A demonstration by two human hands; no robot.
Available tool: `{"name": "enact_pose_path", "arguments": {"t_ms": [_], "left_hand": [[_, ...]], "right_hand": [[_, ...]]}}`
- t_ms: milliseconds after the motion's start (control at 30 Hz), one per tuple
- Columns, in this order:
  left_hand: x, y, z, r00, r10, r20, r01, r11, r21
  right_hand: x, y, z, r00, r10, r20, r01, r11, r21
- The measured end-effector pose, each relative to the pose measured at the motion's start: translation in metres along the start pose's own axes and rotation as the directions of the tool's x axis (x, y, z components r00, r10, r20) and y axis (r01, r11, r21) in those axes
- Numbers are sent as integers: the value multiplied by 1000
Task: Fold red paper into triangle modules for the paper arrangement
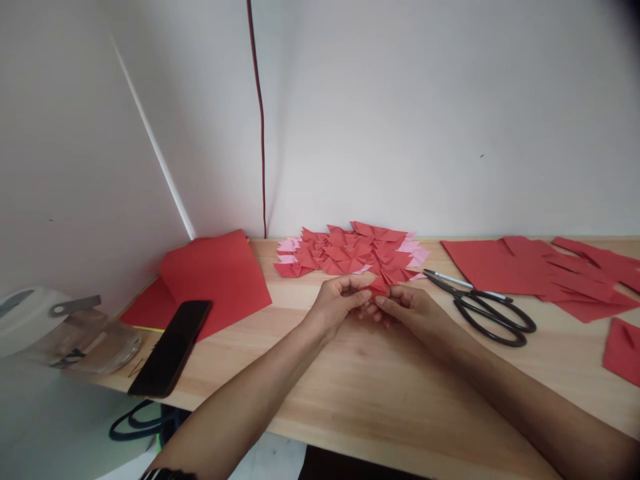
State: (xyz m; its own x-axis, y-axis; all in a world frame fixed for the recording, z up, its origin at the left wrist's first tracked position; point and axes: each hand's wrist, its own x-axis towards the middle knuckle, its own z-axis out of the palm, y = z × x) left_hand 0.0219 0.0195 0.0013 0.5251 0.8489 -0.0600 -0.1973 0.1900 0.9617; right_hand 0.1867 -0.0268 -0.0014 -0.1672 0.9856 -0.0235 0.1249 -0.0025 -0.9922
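Observation:
Between my two hands is a small folded piece of red paper [379, 286], held just above the wooden table. My left hand [343, 297] pinches its left side with thumb and fingers. On the right side, my right hand [407, 305] grips it the same way. Part of the paper is hidden behind the fingers. Right behind the hands lies a heap of folded red and pink paper pieces [345, 250] against the wall. Black-handled scissors [493, 320] rest on the table to the right of my right hand, with a pen [455, 279] lying across them.
Red paper sheets [225, 280] and a black phone [173, 347] lie on the left of the table [380, 400]. A clear bottle [95, 340] with a white lid stands at the left edge. Cut red paper [495, 267] spreads over the right side. A cable [261, 120] hangs down the wall.

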Motion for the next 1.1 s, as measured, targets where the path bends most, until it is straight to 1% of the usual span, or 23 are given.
{"name": "enact_pose_path", "arguments": {"t_ms": [100, 167, 200, 233, 300, 333, 400, 467, 567, 700, 867, 1000, 1100], "left_hand": [[2, 5, -4, 1000, -17, -18, 17, 1000, 6], [3, 9, -6, 1000, 3, -14, -3, 1000, 15], [4, 11, -8, 1000, 12, -1, -12, 1000, 20], [4, 13, -9, 1000, 15, 18, -15, 1000, 28], [3, 15, -10, 998, -11, 65, 7, 998, 59], [3, 15, -10, 995, -33, 89, 26, 997, 79], [2, 14, -11, 990, -71, 125, 57, 991, 117], [2, 12, -11, 987, -86, 134, 67, 988, 135], [4, 9, -12, 992, -71, 104, 56, 989, 139], [7, 6, -14, 996, -38, 78, 27, 990, 140], [8, 7, -16, 999, -33, 35, 29, 994, 109], [7, 10, -16, 999, -27, -38, 31, 994, 108], [7, 12, -17, 995, -47, -84, 56, 992, 114]], "right_hand": [[2, -1, -9, 993, 40, 114, -42, 999, 15], [4, 2, -15, 987, 63, 149, -72, 996, 55], [5, 3, -18, 988, 76, 134, -89, 992, 92], [6, 5, -21, 991, 91, 95, -104, 985, 138], [8, 9, -25, 993, 119, 3, -117, 971, 208], [8, 11, -26, 992, 126, -33, -115, 970, 215], [9, 12, -28, 991, 115, -62, -104, 981, 162], [9, 11, -29, 994, 89, -64, -84, 993, 79], [8, 6, -28, 997, 66, -45, -65, 998, 10], [7, 1, -25, 996, 64, -58, -65, 998, -15], [7, 6, -26, 992, 89, -88, -84, 995, 57], [9, 14, -28, 988, 93, -123, -73, 984, 162], [10, 16, -29, 987, 83, -139, -57, 982, 180]]}}
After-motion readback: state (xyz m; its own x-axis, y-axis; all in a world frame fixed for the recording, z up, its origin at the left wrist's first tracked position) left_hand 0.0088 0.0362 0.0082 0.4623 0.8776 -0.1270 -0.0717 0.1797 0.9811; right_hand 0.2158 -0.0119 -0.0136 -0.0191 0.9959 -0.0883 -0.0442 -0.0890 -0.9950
